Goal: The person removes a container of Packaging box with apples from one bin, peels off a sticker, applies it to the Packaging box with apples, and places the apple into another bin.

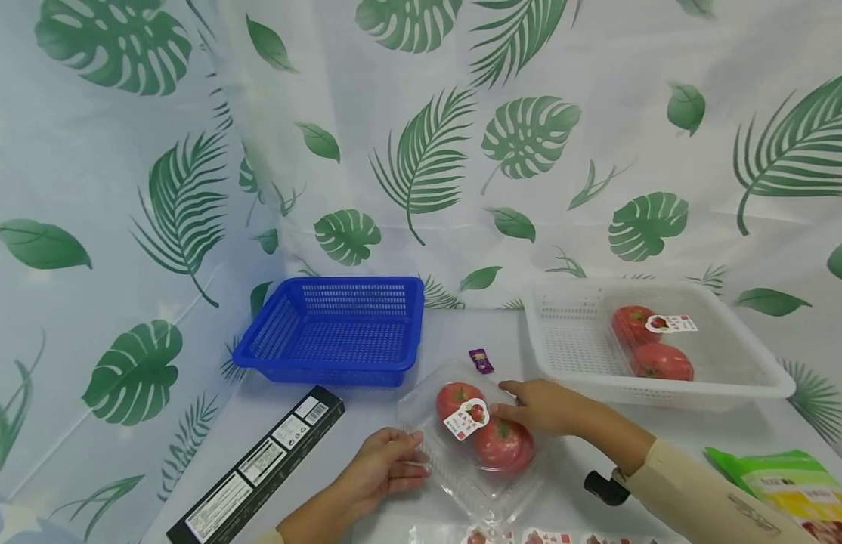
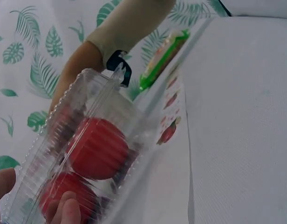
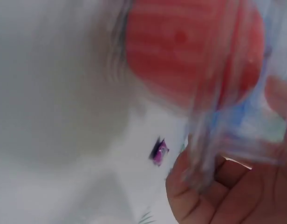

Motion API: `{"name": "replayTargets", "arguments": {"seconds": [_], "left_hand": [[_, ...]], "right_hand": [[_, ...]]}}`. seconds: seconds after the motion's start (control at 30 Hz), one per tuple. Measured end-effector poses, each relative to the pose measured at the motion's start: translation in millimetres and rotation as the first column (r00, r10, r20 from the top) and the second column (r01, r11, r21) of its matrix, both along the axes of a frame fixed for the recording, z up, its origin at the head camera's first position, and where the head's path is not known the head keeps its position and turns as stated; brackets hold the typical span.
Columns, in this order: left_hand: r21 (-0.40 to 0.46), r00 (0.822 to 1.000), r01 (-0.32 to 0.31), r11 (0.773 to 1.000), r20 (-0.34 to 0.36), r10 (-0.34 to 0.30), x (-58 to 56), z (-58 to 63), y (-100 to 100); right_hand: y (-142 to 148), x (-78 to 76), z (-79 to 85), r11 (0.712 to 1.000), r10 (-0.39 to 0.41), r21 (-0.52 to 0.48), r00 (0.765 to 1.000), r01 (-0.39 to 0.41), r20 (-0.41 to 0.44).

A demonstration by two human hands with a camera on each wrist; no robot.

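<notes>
A clear plastic clamshell box point(image 1: 455, 470) holds red round fruits that look like tomatoes point(image 1: 504, 447). A white label with a red fruit picture point(image 1: 466, 420) is on its lid. My left hand point(image 1: 383, 470) grips the box's left edge; in the left wrist view, the fingers point(image 2: 66, 212) show at the box's lower end. My right hand point(image 1: 540, 406) holds the far right edge, its fingers curled round the rim in the right wrist view. The box is tilted above the white table, its fruits point(image 3: 190, 51) blurred close up.
A blue basket point(image 1: 329, 375) stands back left, a white basket point(image 1: 666, 389) with another labelled fruit box point(image 1: 655, 344) back right. Around lie a long black carton point(image 1: 258, 465), a purple wrapped candy point(image 1: 481, 361), a black object point(image 1: 606, 488), a sticker strip point(image 1: 543, 536) and a green-yellow bag point(image 1: 795, 483).
</notes>
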State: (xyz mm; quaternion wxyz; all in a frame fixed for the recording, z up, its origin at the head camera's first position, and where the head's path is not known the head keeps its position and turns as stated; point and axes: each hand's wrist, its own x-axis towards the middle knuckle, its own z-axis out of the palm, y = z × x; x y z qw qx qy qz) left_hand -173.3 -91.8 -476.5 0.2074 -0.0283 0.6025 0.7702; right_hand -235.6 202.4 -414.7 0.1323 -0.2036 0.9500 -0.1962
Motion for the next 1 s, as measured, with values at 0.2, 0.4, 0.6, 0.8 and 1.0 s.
{"name": "replayTargets", "arguments": {"seconds": [0.2, 0.4, 0.6, 0.8, 1.0], "left_hand": [[-0.009, 1.000, -0.011, 1.000, -0.023, 0.011, -0.2, 3.5, 8], [-0.044, 0.996, -0.061, 0.997, -0.070, 0.058, 3.0, 12.1, 16], [-0.079, 0.987, -0.114, 0.990, -0.126, 0.103, 9.6, 25.5, 26], [-0.143, 0.974, -0.100, 0.985, -0.218, 0.068, 14.0, 49.4, 39], [-0.131, 0.976, 0.003, 0.991, -0.217, -0.032, 3.4, 70.0, 48]], "right_hand": [[10, 11.0, -0.2, 0.995, -0.039, -0.084, 0.993, 0.049, 0.112], [28, 23.5, -4.9, 0.945, -0.043, -0.298, 0.956, 0.132, 0.290], [44, 37.0, -3.2, 0.813, -0.008, -0.511, 0.884, 0.277, 0.467], [50, 44.8, 10.3, 0.694, 0.005, -0.631, 0.873, 0.348, 0.487], [48, 48.4, 23.9, 0.611, -0.036, -0.686, 0.880, 0.395, 0.474]]}}
